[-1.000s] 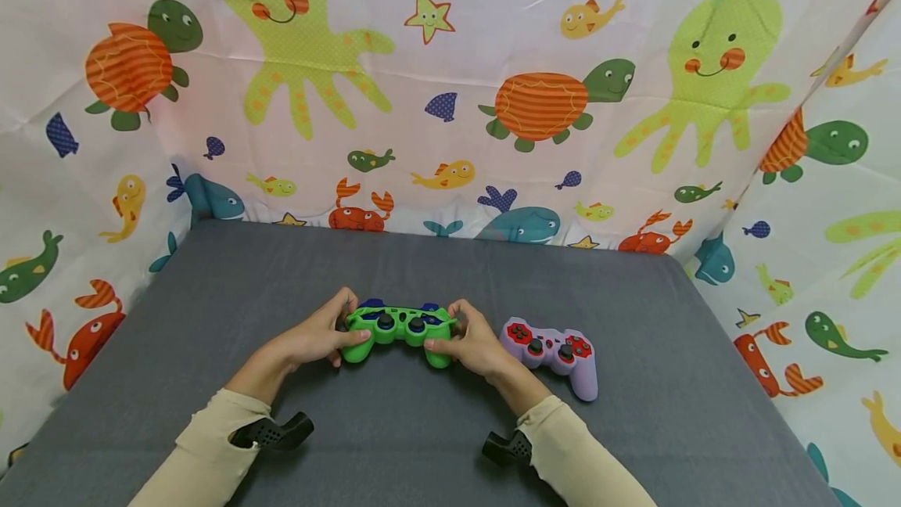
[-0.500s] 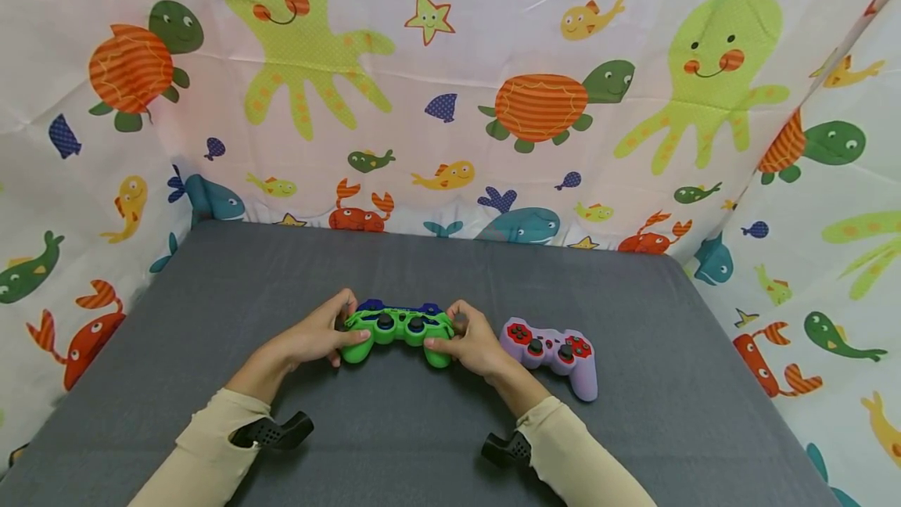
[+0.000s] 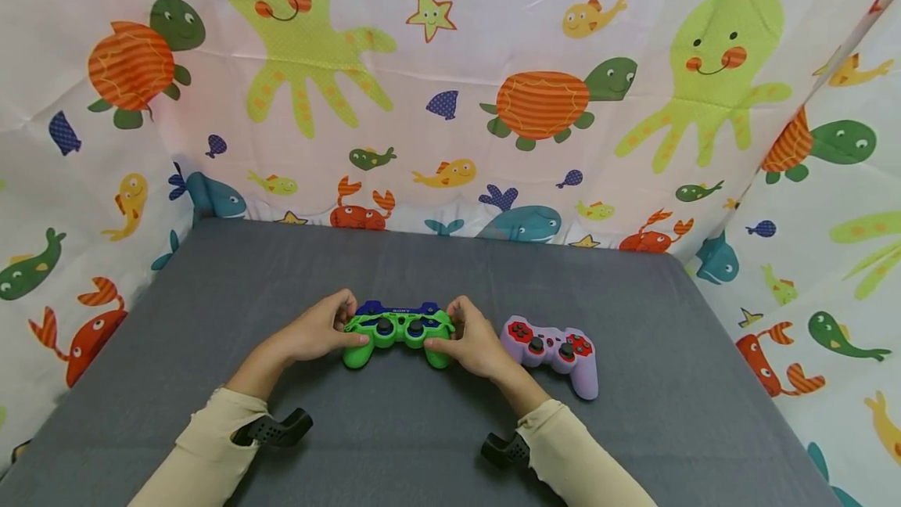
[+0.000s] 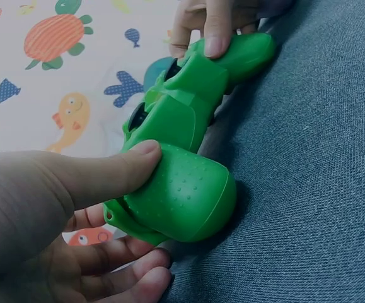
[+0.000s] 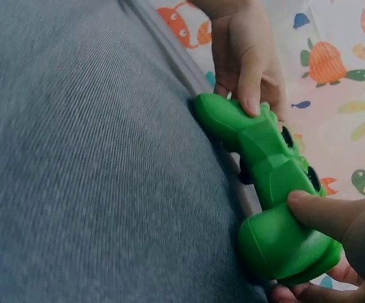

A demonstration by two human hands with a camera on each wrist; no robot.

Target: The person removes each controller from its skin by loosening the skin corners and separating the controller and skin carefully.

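Green-sleeved blue game controller [image 3: 399, 322] sits squarely between left hand [image 3: 317, 332] and right hand [image 3: 475, 340], each firmly gripping one end!

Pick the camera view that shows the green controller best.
The head view: the green controller shows both thumbsticks and its blue top edge from above. Each wrist view shows it closer but side-on, the thumbsticks in profile.

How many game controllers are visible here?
2: the green controller between the left hand and the right hand, which hold it; the purple controller on the grey cloth, beside the right hand.
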